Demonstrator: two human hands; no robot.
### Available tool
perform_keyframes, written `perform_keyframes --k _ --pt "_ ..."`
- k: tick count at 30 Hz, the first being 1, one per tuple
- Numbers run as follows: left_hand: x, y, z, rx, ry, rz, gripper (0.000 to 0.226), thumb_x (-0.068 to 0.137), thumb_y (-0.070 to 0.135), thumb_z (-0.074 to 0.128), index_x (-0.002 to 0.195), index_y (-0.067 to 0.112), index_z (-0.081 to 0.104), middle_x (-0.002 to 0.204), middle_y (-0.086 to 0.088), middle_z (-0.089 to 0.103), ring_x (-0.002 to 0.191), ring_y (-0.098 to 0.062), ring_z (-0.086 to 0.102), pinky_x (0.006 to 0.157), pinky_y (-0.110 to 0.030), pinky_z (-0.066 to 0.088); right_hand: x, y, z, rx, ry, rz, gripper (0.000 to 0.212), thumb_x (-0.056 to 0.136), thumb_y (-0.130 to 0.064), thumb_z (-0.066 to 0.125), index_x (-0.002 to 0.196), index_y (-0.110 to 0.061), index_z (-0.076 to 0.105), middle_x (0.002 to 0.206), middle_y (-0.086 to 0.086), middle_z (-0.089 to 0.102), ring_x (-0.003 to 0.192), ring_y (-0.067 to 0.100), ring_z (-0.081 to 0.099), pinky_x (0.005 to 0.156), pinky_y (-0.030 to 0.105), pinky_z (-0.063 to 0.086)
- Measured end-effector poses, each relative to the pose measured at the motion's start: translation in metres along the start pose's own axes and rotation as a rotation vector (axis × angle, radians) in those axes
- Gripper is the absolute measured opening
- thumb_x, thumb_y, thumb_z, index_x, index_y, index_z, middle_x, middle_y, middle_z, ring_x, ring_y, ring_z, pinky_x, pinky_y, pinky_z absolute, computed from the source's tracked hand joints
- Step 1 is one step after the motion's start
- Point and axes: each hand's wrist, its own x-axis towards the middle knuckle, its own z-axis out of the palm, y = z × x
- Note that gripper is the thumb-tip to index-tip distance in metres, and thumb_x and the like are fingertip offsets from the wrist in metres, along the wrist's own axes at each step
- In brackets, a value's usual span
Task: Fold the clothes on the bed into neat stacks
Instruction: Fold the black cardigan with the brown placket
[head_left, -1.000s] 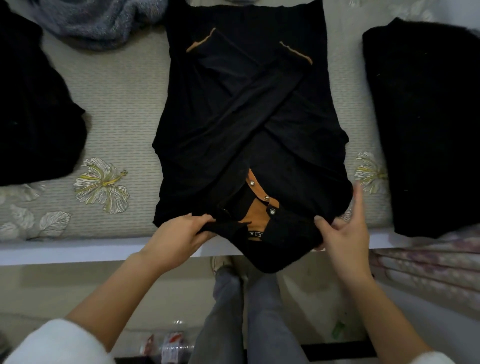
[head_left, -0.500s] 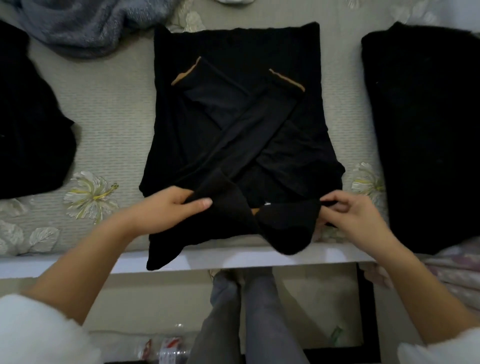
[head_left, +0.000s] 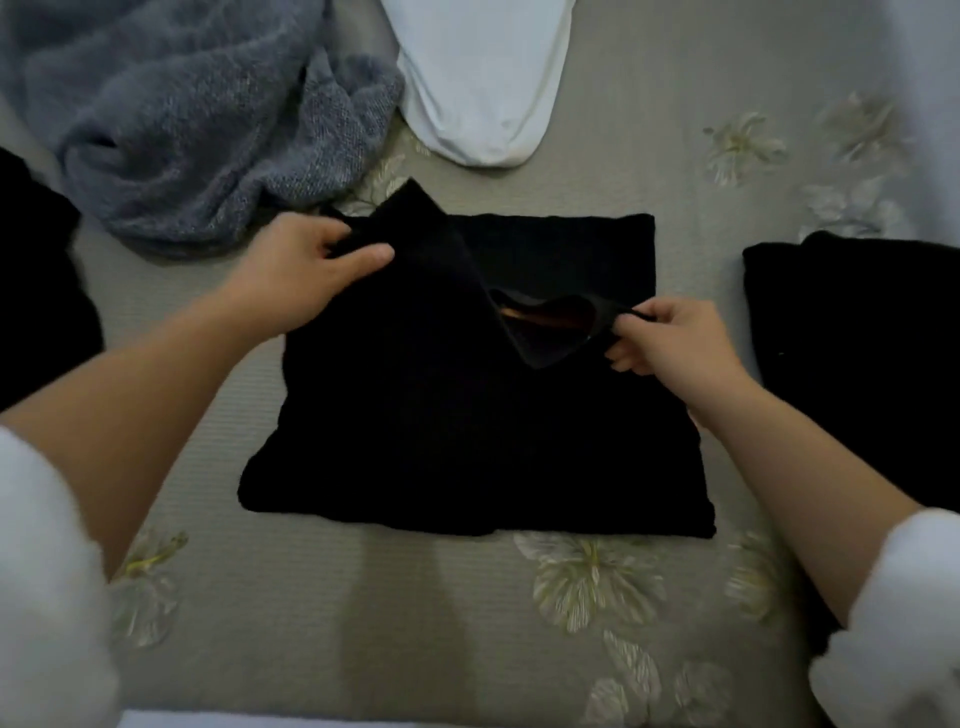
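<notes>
A grey knit (head_left: 197, 119) and a white garment (head_left: 483, 78) lie toward the bed's (head_left: 415, 623) far edge, a black pile (head_left: 862, 364) at its right edge — in the middle the black top (head_left: 441, 415) lies folded over, the left hand (head_left: 311, 270) pinching its raised left corner and the right hand (head_left: 670, 338) pinching its collar.

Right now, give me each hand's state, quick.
Left hand: grips the far-left corner of the black top.
Right hand: pinches the top's folded-over edge near the collar.
</notes>
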Motion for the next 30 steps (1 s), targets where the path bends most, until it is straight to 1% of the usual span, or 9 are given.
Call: perform_keyframes --k 3,5,8,11,15,18,20,25,30 --pt "0.037 0.003 0.013 -0.054 0.25 -0.053 0.029 0.086 0.045 0.064 0.099 0.02 0.067 0.09 -0.006 0.071 0.081 -0.015 0.066 0.077 -0.034 0.052 0.041 -0.014 0.009 0.102 0.077 0.046 0.005 0.089 -0.015 0.058 0.087 -0.012 0.061 0.066 0.005 0.067 0.047 0.009 0.062 0.046 0.017 0.045" --pt "0.036 -0.004 0.035 -0.025 0.366 -0.082 0.038 0.091 0.039 0.059 0.122 0.017 0.058 0.114 -0.009 0.066 0.105 -0.021 0.062 0.095 -0.036 0.047 0.055 -0.009 0.018 0.047 0.145 0.037 0.032 0.088 -0.019 0.06 0.117 -0.01 0.054 0.083 0.005 0.068 0.067 0.014 0.065 0.065 0.028 0.052" --pt "0.004 -0.032 0.069 0.217 0.335 -0.085 0.05 0.096 0.033 0.051 0.139 0.009 0.042 0.14 -0.017 0.046 0.13 -0.032 0.041 0.109 -0.039 0.028 0.047 0.013 0.029 -0.235 0.109 -0.143 0.053 0.086 -0.022 0.063 0.135 -0.014 0.044 0.11 0.003 0.063 0.102 0.02 0.06 0.093 0.037 0.048" --pt "-0.033 -0.063 0.088 0.32 0.314 -0.364 0.057 0.098 0.045 0.04 0.147 0.019 0.026 0.153 -0.016 0.022 0.139 -0.036 0.019 0.112 -0.051 0.015 0.033 0.045 0.039 -0.573 -0.11 -0.335 0.063 0.093 -0.037 0.054 0.148 -0.017 0.03 0.149 0.006 0.039 0.139 0.022 0.033 0.114 0.039 0.029" --pt "-0.061 -0.08 0.099 0.301 0.423 -0.603 0.059 0.098 0.05 0.033 0.146 0.016 0.025 0.145 -0.02 0.03 0.133 -0.036 0.028 0.108 -0.055 0.018 0.033 0.073 0.045 -0.912 -0.183 -0.436 0.067 0.098 -0.05 0.031 0.153 -0.025 0.003 0.162 0.001 -0.002 0.148 0.017 -0.009 0.116 0.033 -0.005" --pt "-0.067 -0.088 0.094 0.296 0.409 -0.503 0.051 0.098 0.052 0.032 0.119 0.009 0.047 0.108 -0.019 0.06 0.094 -0.034 0.055 0.081 -0.045 0.04 0.032 0.08 0.044 -0.992 -0.133 -0.477 0.065 0.097 -0.054 0.019 0.151 -0.029 -0.006 0.161 -0.001 -0.005 0.146 0.015 -0.014 0.116 0.034 -0.009" --pt "-0.067 -0.095 0.082 0.302 0.451 -0.444 0.047 0.098 0.052 0.033 0.106 0.008 0.049 0.092 -0.02 0.063 0.079 -0.036 0.057 0.067 -0.04 0.039 0.032 0.085 0.04 -1.046 -0.099 -0.481 0.063 0.096 -0.056 0.015 0.15 -0.033 -0.009 0.161 -0.002 -0.006 0.145 0.014 -0.016 0.116 0.036 -0.012" --pt "-0.072 -0.109 0.064 0.424 0.452 -0.439 0.038 0.098 0.041 0.042 0.111 0.007 0.052 0.112 -0.022 0.058 0.102 -0.041 0.054 0.084 -0.049 0.041 0.031 0.084 0.032 -0.952 -0.095 -0.46 0.063 0.097 -0.05 0.03 0.153 -0.028 0.011 0.162 0.001 0.005 0.148 0.018 -0.005 0.117 0.036 -0.008" --pt "-0.101 -0.075 0.1 0.452 0.426 -0.244 0.049 0.096 0.042 0.042 0.136 0.013 0.042 0.145 -0.017 0.032 0.132 -0.034 0.028 0.107 -0.053 0.018 -0.001 0.08 0.01 -0.694 0.159 -0.441 0.055 0.088 -0.044 0.052 0.133 -0.012 0.048 0.144 0.008 0.04 0.132 0.025 0.031 0.107 0.048 0.024"
